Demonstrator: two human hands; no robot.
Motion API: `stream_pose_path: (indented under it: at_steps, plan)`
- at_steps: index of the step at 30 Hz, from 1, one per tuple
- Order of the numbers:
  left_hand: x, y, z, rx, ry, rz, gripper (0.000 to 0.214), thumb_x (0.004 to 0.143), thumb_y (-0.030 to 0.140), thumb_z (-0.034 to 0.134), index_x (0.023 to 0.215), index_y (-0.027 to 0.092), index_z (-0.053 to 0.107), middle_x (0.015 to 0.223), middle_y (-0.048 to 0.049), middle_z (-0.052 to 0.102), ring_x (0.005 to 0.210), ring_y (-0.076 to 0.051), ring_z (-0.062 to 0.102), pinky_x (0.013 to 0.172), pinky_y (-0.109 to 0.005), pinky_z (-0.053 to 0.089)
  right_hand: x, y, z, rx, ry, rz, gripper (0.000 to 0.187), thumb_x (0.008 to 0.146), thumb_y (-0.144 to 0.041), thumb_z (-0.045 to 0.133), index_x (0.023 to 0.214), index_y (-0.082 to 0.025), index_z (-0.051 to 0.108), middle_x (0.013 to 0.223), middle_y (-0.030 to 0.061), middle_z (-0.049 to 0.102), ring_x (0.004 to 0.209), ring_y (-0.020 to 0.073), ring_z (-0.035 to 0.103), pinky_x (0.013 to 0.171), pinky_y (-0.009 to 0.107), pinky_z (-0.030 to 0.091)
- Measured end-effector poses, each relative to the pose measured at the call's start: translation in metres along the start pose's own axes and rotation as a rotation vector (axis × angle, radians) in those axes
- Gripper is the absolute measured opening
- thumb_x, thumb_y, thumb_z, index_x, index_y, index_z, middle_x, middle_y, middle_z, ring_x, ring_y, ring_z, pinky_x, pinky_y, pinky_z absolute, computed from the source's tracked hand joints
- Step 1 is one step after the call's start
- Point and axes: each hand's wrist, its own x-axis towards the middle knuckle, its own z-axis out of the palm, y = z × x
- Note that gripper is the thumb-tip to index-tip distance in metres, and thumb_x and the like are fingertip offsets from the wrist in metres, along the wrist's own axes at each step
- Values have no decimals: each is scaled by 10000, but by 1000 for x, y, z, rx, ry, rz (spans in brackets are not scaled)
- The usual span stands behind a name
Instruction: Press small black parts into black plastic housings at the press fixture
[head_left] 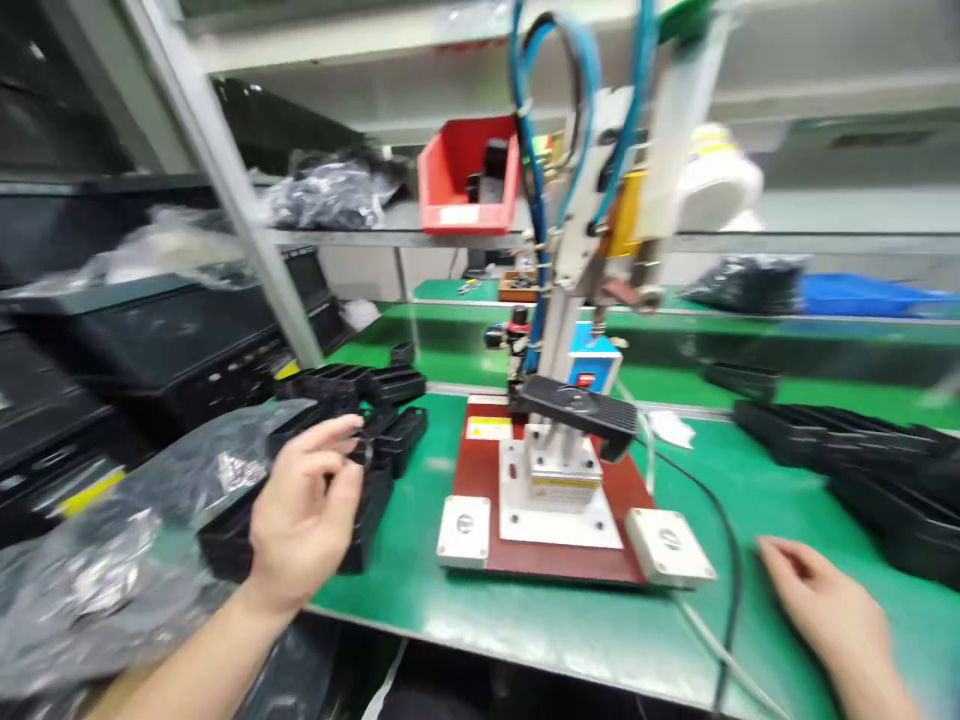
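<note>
My left hand (304, 510) hovers with fingers spread over a stack of black plastic parts (375, 440) at the left of the green bench; its fingertips are at or just touching one part, and it grips nothing clearly. My right hand (821, 600) rests open and flat on the green mat (525, 620) at the lower right, holding nothing. Between the hands stands a small press fixture (555, 470) on a red base plate, with a black ribbed part (577, 410) sitting on its white block. The picture is blurred by motion.
Two white push buttons (463, 528) (667, 545) sit at the fixture's front corners. A black cable (720, 540) runs past the right hand. More black parts (862, 450) lie at the right. Clear plastic bags (112, 560) lie at the left. A red bin (469, 175) sits on the shelf.
</note>
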Motion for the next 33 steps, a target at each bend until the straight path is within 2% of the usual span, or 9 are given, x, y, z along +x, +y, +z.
stream_pose_path:
  at_steps: [2,5,9,12,16,20,25,29,33]
  plan:
    - [19,34,44,-28,-199,230,95,854,152,617,879,225,563,1234,-82,621,1126,-222,614,949,-394,533,2,14,-5,56,-14,60,266,767,-536,565,714,-304,683,759,95,680,670,336,638,575,442,478]
    - [46,66,99,-61,-348,457,63,884,157,595,884,215,571,1173,-100,655,1099,-212,630,932,-361,536,2,18,-2,126,-5,73,419,655,-633,500,752,-273,691,728,73,676,694,348,645,611,452,487]
    - [70,75,151,-69,-512,487,107,930,242,561,1018,186,581,1102,-108,676,1054,-219,646,898,-361,545,-1,10,0,136,-38,96,530,635,-695,438,785,-255,694,710,41,665,695,309,642,619,413,487]
    - [73,71,169,-28,-614,471,243,948,262,538,1172,171,572,1098,-92,688,1023,-212,653,894,-370,551,-3,6,-3,111,-60,107,555,646,-693,383,802,-254,686,707,23,655,695,276,634,613,377,475]
    - [64,65,173,38,-657,538,275,994,260,441,1191,176,612,1180,-88,684,1086,-192,643,919,-347,552,-5,7,-4,99,-95,117,576,659,-699,345,825,-258,676,727,9,649,726,253,625,640,356,467]
    - [53,67,171,248,-709,701,443,998,331,413,1395,139,459,1424,-148,519,1320,-270,495,1068,-498,458,-6,9,-3,100,-111,117,566,674,-689,335,838,-263,669,737,5,645,737,248,619,656,352,462]
    - [54,76,176,310,-821,674,605,973,470,435,1445,95,377,1467,-192,452,1350,-306,456,1087,-534,430,-6,11,0,97,-93,95,552,682,-679,348,838,-260,672,745,8,651,730,251,622,644,354,464]
    - [48,71,156,132,-619,558,600,971,380,473,1498,169,281,1517,-142,402,1396,-245,399,1124,-447,413,-2,18,3,128,-57,59,536,708,-676,382,825,-252,688,724,15,656,698,252,627,608,345,478]
    - [2,39,107,117,-397,382,457,947,227,497,1402,204,455,1383,-80,564,1265,-190,548,1051,-305,480,-7,21,-2,248,53,0,530,741,-681,450,837,-228,709,750,24,685,645,233,633,589,322,509]
